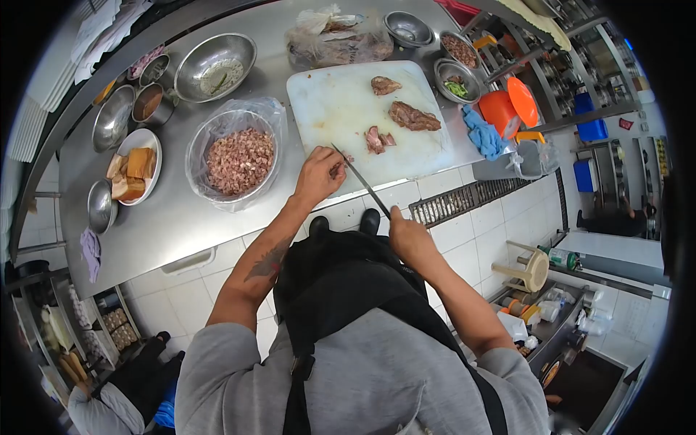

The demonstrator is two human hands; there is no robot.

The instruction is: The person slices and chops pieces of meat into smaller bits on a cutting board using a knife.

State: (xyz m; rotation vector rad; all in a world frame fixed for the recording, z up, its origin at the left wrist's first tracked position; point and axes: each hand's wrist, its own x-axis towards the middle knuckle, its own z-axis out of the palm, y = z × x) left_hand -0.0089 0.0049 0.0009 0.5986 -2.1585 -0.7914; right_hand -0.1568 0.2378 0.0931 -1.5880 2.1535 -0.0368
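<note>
My right hand (412, 238) is wrapped round the handle of a knife (368, 187), whose long blade slants up and left over the front edge of the white cutting board (326, 109). Close to the knife's tip, my left hand (320, 175) is closed with its fingers curled; what they hold, if anything, is too small to make out. Small cut pieces of meat (375, 141) lie on the board, with a larger chunk of meat (415, 117) and another chunk (385, 85) farther back. Left of the board, a plastic-lined bowl (194, 156) holds diced meat (239, 161).
Metal bowls stand round the board, including a large bowl (243, 49) and one with green pieces (470, 81). A plate (154, 170) holds browned blocks. A plastic bag (339, 45) lies behind the board; a blue cloth (484, 134) lies right. Another person (123, 391) is at lower left.
</note>
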